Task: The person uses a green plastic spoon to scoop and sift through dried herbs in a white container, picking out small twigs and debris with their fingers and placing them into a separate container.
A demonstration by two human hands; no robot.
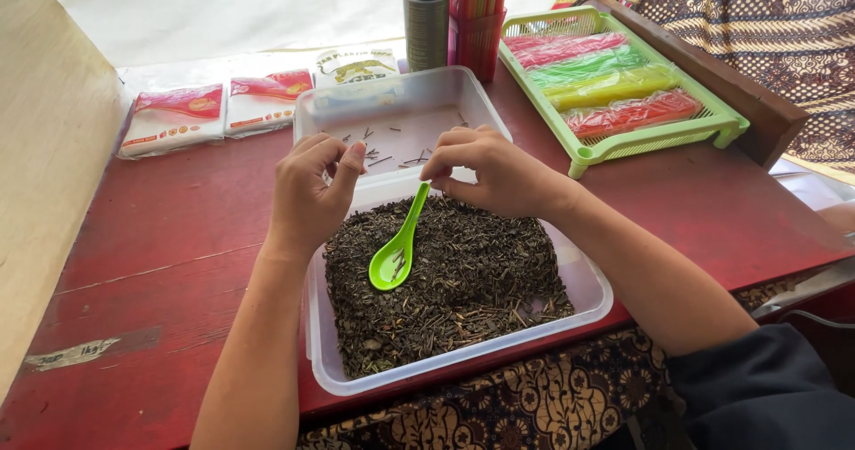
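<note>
A clear plastic tray point(595, 291) full of dark dried tea leaves point(463, 276) sits on the red table near the front edge. A bright green spoon point(397, 252) rests in the leaves, its handle under my right hand point(494, 170), whose fingers pinch together at the handle's top. My left hand point(313, 187) hovers over the tray's far left corner with fingertips pinched; I cannot tell whether it holds a twig. Behind lies a second clear tray point(312, 111) with a few loose twigs point(387, 151) on its bottom.
A green slotted basket point(659, 138) holds coloured packets at the back right. Two cups of straws point(454, 22) stand behind the far tray. Flat white-and-red packets point(214, 107) lie at the back left. A wooden panel point(44, 156) borders the left.
</note>
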